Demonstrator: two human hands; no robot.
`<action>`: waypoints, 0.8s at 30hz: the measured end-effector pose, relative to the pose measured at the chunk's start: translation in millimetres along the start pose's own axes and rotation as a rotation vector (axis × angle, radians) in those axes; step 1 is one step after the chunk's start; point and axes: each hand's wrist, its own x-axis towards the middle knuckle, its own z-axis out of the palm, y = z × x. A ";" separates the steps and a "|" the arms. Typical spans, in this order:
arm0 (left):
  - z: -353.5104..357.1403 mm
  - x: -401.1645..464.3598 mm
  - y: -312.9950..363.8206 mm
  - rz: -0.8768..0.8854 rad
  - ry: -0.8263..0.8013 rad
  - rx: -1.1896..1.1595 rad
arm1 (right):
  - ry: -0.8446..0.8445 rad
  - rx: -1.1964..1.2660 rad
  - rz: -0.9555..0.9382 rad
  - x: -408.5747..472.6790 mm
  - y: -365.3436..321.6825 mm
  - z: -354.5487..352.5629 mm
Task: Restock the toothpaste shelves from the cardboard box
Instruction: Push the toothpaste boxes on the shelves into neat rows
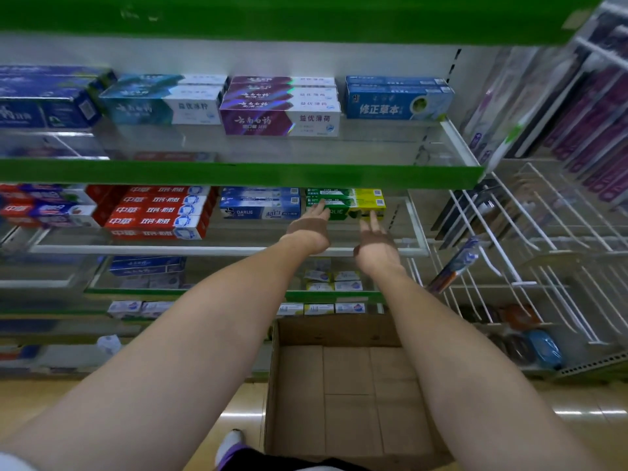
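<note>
Head view looks down both bare arms to the middle shelf (238,249), where the left hand (310,229) and right hand (373,244) reach toward the stack of green-and-yellow Darlie toothpaste cartons (346,203) at the shelf's right end. Both hands are spread with fingers straight; the left fingertips touch the front face of the stack near its left end, and the right fingertips sit at or just below its lower front edge, holding nothing. It looks like a squaring-up push and not a lift. The cardboard box (343,385) stands on the floor directly below, between the forearms, and its visible floor panels show no cartons. These cartons should be light, stiff along their length but easy to dent at the thin paperboard ends, and their glossy faces may slide over one another, so flat pressure on the long front face, or a grip across the narrow width near the middle, seems safest. Room is tight: the green shelf lip (238,173) overhangs just above the stack, the blue Darlie cartons (260,207) stand just beside it on the left, and the white wire rack (509,249) begins close to the right, so movement is best straight in and out.
</note>
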 end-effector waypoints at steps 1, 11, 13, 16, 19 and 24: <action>-1.2 -2.2 0.0 0.013 0.034 -0.006 | -0.002 0.006 0.000 -2.1 -0.1 0.0; -13.2 -24.3 1.2 0.149 0.093 -0.027 | 0.129 -0.012 0.107 -47.7 -24.3 -1.9; -9.5 -29.2 1.1 0.181 0.003 -0.056 | 0.144 -0.016 0.166 -55.3 -25.1 2.2; -0.7 -35.0 -0.3 0.255 -0.018 -0.138 | 0.181 0.022 0.197 -70.4 -27.2 9.9; 10.5 -42.7 -3.6 0.359 0.044 -0.120 | 0.195 0.070 0.243 -89.6 -30.9 17.3; 38.8 -52.0 -12.6 0.544 0.002 -0.056 | 0.225 0.071 0.356 -125.3 -31.0 40.8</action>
